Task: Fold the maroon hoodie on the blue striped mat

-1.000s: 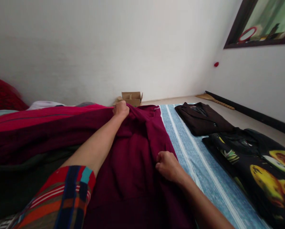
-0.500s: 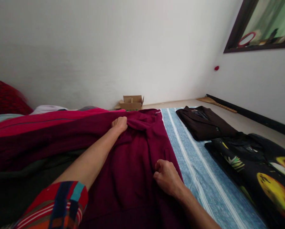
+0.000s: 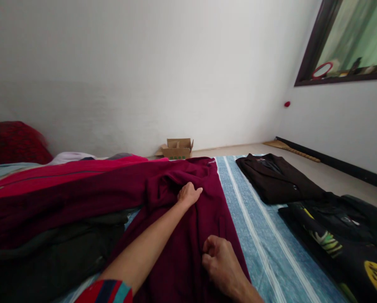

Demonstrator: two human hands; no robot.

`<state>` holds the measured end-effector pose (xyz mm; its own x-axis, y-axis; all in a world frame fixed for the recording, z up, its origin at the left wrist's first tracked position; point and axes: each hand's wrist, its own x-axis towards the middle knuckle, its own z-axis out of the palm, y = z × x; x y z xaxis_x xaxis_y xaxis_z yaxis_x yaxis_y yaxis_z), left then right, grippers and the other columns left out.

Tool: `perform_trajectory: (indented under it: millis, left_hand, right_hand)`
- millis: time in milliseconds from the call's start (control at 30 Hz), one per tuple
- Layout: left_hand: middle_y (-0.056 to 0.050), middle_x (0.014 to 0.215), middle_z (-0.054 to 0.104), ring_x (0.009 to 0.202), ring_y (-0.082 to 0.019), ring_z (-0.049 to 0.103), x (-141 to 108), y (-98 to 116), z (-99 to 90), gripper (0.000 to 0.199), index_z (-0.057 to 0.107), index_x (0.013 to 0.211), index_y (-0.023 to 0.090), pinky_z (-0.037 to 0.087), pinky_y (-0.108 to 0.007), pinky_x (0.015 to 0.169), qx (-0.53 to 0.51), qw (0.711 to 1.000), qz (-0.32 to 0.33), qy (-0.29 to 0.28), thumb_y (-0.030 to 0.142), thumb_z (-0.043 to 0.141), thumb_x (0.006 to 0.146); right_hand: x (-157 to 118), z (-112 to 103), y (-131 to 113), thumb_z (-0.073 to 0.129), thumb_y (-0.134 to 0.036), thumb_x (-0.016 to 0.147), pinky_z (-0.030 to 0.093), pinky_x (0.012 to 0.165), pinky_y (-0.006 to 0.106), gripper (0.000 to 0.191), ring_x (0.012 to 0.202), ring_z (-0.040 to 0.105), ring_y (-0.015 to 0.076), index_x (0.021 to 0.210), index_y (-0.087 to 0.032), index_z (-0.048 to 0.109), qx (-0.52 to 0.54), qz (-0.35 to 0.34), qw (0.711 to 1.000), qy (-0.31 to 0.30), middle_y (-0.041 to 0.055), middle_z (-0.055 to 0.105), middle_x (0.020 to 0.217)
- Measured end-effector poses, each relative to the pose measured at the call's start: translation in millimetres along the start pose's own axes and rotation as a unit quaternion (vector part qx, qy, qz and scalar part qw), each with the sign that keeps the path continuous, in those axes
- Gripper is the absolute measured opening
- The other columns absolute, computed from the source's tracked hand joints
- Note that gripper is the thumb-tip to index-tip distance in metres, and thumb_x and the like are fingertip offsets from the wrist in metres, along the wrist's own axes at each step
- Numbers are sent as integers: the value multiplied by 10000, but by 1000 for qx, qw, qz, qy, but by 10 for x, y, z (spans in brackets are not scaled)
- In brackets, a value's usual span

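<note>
A maroon long-sleeved top [image 3: 172, 235] lies spread in front of me, one sleeve [image 3: 90, 189] stretching far to the left. My left hand [image 3: 190, 194] is closed on a fold of its upper body, thumb sticking out to the right. Lower down, near the right edge and just below a pocket-like slit, my right hand [image 3: 220, 263] has its fingers curled in on the cloth. The fingertips of both hands are partly hidden. Under the sleeve, a dark green garment [image 3: 71, 248] shows at the left.
Blue-and-white striped bedding [image 3: 254, 227] runs under the clothes. On the right lie a folded dark brown jacket [image 3: 279, 181] and a black printed garment [image 3: 327, 235]. A pink-red garment [image 3: 65, 168] is at the left. Behind, a cardboard box [image 3: 177, 149] stands by the wall.
My left hand has moved right and drawn a fold of the maroon top with it, uncovering more of the dark green garment. My right hand stays near the right edge. The view has tilted up slightly.
</note>
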<state>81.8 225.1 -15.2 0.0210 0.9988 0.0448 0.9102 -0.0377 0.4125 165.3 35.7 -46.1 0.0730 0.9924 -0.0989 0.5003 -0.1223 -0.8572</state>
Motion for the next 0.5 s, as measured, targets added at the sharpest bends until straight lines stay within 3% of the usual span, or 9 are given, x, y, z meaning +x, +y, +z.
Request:
perform_trajectory:
  millis: [133,233,333,433,500]
  left_hand:
    - [-126,929,683,841,-218,663,130,-7,143,298,575,912,128,489,-256,661,-70,996,-46,45,378,611,754]
    - [-116,1024,665,933,-211,645,112,20,181,323,506,1061,144,478,-257,748,-84,993,-36,80,243,591,765]
    - [-122,1028,660,970,-249,634,41,56,182,365,430,1138,175,463,-317,796,-32,997,-14,72,204,544,792]
    - [-159,1015,646,943,-284,639,-20,97,168,305,429,1089,163,473,-356,764,50,998,3,49,247,528,813]
    - [-174,1074,618,987,-293,621,-17,119,148,305,437,1076,164,469,-371,791,57,995,22,83,267,539,807]
  right_hand:
    - [33,38,27,460,-86,644,261,480,210,130,518,463,113,618,-196,525,5,-12,1000,2,-31,525,537]
    - [29,47,31,483,-143,706,264,481,209,102,513,458,112,640,-195,540,24,-13,1000,5,-26,534,549]
    - [13,45,21,484,-172,740,260,475,210,103,492,445,105,657,-194,541,50,-16,999,5,-31,516,535]
    - [8,43,5,481,-176,752,251,474,212,114,483,439,100,652,-191,532,55,-26,998,10,-35,498,523]
    - [9,42,-4,483,-170,750,246,476,215,120,485,444,100,639,-190,524,46,-30,998,9,-34,500,525]
